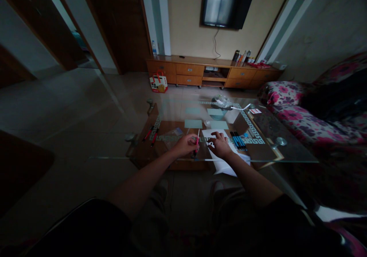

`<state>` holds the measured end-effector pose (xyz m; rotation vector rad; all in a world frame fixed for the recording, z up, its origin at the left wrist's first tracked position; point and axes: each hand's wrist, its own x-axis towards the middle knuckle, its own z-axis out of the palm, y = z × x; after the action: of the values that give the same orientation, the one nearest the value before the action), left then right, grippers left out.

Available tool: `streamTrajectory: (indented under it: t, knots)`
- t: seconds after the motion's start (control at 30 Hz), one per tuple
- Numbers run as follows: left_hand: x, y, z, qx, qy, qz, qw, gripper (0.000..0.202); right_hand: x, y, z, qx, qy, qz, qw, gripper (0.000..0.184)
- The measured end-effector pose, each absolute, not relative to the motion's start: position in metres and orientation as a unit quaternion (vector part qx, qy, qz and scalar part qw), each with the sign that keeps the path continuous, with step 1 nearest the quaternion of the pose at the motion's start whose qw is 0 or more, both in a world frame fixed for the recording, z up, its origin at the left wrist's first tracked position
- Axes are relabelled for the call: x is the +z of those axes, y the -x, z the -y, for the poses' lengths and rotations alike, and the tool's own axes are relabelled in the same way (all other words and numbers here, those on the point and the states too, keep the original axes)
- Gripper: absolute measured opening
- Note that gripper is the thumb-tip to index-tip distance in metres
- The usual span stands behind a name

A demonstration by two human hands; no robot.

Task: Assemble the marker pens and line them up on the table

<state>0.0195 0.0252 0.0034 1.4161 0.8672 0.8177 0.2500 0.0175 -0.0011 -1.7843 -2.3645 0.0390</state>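
My left hand is closed around a red and black pen, held upright over the near edge of the glass table. A thin pale rod sticks up from the pen's top. My right hand hovers over or rests on white paper, its fingers bent and apart. I see nothing held in it. Just right of that hand lies a row of several blue and black pens. Farther left on the table are red and black pens, with a clear plastic bag between them and my left hand.
The glass table has a sharp front edge. A crumpled clear bag, a white box and a small card are toward its back. A flowered sofa stands right; a paper bag stands by the cabinet.
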Motion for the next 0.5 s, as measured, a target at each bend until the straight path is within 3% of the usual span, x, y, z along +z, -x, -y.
streamTrajectory:
  t: [0.4, 0.5]
  knots:
    - [0.0024, -0.0199, -0.0254, 0.348, -0.617, -0.374, 0.599, 0.039, -0.0003, -0.2493, -0.0171, 0.020, 0.599, 0.795, 0.094, 0.022]
    - [0.0031, -0.0199, -0.0247, 0.354, -0.613, -0.371, 0.602, 0.041, 0.0040, -0.2469, -0.0187, 0.024, 0.600, 0.787, 0.141, 0.022]
